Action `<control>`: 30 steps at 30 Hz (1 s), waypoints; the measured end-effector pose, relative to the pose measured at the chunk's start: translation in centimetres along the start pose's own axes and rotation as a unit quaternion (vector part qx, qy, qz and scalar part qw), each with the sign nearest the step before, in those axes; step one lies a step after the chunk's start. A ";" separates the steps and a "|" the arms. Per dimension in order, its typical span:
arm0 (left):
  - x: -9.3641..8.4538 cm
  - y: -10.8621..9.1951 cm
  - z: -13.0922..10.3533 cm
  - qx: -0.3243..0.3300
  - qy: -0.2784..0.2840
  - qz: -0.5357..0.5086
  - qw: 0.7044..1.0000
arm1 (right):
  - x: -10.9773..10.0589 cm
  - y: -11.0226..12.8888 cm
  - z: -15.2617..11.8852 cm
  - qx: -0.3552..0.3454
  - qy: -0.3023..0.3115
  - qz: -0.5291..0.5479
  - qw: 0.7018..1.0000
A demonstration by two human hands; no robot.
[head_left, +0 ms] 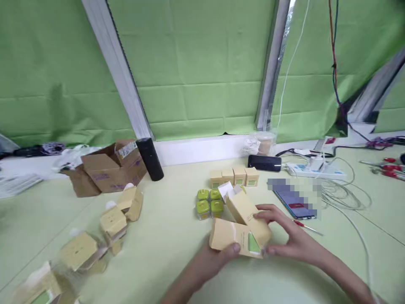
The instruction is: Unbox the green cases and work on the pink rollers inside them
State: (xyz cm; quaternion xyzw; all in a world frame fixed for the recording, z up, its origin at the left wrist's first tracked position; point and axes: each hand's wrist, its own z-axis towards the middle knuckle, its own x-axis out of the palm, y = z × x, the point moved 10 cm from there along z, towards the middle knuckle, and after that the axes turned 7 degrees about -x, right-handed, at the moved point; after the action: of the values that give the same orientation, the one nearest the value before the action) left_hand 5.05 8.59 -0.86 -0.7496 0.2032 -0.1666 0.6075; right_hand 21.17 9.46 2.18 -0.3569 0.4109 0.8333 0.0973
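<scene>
My left hand holds a tan cardboard box with a green label, its thumb pressed on the near side. A second tan box, its white flaps open at the far end, is gripped by my right hand and leans across the first box's right end. Just beyond the boxes sit several small clear containers with green lids. Behind these stands a row of several small tan boxes with green labels.
Several opened tan boxes lie at the left. Farther back are a brown carton and a black cylinder. On the right are a phone, a black device, a red-handled screwdriver, a power strip and coiled cables.
</scene>
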 end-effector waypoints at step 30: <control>-2.3 -2.2 -0.4 0.104 -0.072 -0.165 0.978 | 5.4 1.5 0.7 0.178 -0.062 0.360 0.913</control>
State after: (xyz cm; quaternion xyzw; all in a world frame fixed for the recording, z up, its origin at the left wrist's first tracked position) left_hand 3.11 9.77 1.40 -0.7153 0.0139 -0.2307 0.6595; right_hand 16.20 8.34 -0.30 -0.1084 0.6465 0.7452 -0.1222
